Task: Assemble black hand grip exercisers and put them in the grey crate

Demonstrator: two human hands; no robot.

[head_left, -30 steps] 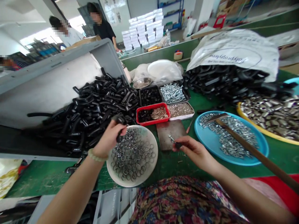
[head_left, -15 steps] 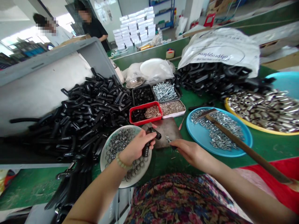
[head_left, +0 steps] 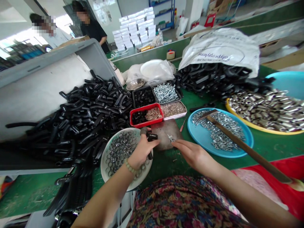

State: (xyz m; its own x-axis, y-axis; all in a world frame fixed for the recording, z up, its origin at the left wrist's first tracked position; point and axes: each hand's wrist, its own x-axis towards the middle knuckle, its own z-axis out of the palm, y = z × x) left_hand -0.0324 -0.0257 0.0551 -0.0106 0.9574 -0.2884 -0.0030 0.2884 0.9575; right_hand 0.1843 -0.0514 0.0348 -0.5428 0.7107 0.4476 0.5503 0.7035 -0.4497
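My left hand [head_left: 142, 149], with a beaded bracelet at the wrist, is wrapped round a black plastic handle [head_left: 152, 136] over the right rim of a white bowl [head_left: 103, 172]. A pale marking shows on the handle's side; its lower end is partly hidden by the fingers. My right hand [head_left: 191, 152] pinches a small silvery metal piece [head_left: 171, 138] between thumb and fingertips, too small to name exactly. That piece is above or against a dark metal plate [head_left: 163, 129]; I cannot tell whether it touches. The two hands are apart, with the plate's front part between them.
A grey crate [head_left: 95, 52] of black handles [head_left: 90, 107] stands left. Small trays, including a red tray [head_left: 147, 122], lie beyond the plate. Right are a blue tray [head_left: 190, 133] of nuts with a hammer [head_left: 247, 145] across it, and a yellow-rimmed tray [head_left: 263, 129]. Two people stand far left.
My left hand has turned the black handle, so its marked side now shows. My right hand keeps its pinch near the plate, and the silvery piece shows more plainly. The view has shifted slightly.
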